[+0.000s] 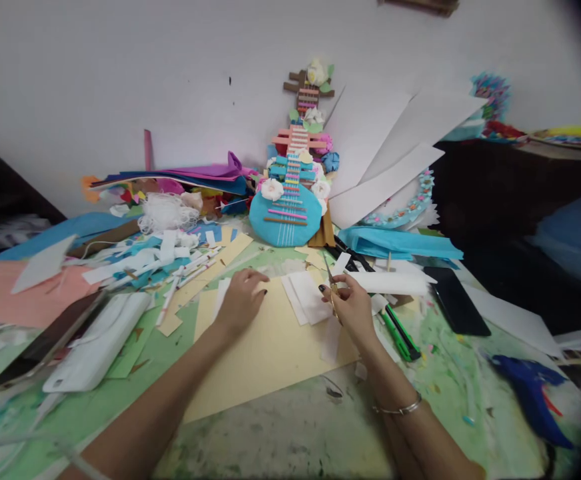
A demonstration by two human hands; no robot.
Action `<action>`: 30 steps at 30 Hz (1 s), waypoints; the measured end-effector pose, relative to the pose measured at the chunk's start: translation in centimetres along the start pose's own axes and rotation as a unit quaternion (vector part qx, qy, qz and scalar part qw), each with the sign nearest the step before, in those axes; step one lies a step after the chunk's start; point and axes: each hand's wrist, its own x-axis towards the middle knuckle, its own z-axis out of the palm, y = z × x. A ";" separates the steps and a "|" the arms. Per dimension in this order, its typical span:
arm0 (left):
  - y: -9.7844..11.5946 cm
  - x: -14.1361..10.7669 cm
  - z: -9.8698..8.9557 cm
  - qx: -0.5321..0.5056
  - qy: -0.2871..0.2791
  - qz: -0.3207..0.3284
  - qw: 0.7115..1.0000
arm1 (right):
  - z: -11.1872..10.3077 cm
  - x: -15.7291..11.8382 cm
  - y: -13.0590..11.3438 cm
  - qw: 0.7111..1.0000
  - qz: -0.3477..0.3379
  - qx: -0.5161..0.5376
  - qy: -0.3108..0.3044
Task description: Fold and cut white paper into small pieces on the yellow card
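Note:
A large cream card sheet [270, 360] lies in front of me. Above its left part, my left hand [240, 303] has its fingers loosely bent and apart, with nothing visible in them. A white paper strip [221, 295] lies beside that hand, partly covered by it. My right hand [351, 305] is closed around a pair of small gold-handled scissors [334, 288], blades pointing up and away. Folded white paper pieces [308, 298] rest on the card between my two hands.
Behind stand blue and pink cardboard guitars [285, 217] with paper flowers. At right are a green box cutter [395, 333], a black phone [456, 301] and a blue glue gun [533, 393]. A white power bank [98, 343] and paper scraps [140, 263] lie left.

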 end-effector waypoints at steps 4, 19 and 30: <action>2.2 1.9 1.8 -0.004 -0.094 0.171 0.981 | 0.1 0.0 0.1 1.000 -0.003 0.016 0.002; 4.1 4.8 1.9 0.000 -0.139 0.273 0.952 | -0.4 -0.6 -1.8 0.982 -0.022 0.176 -0.058; 3.9 4.4 -2.7 -0.143 -0.205 0.209 0.945 | 0.1 -1.8 -2.4 0.981 -0.134 0.113 -0.089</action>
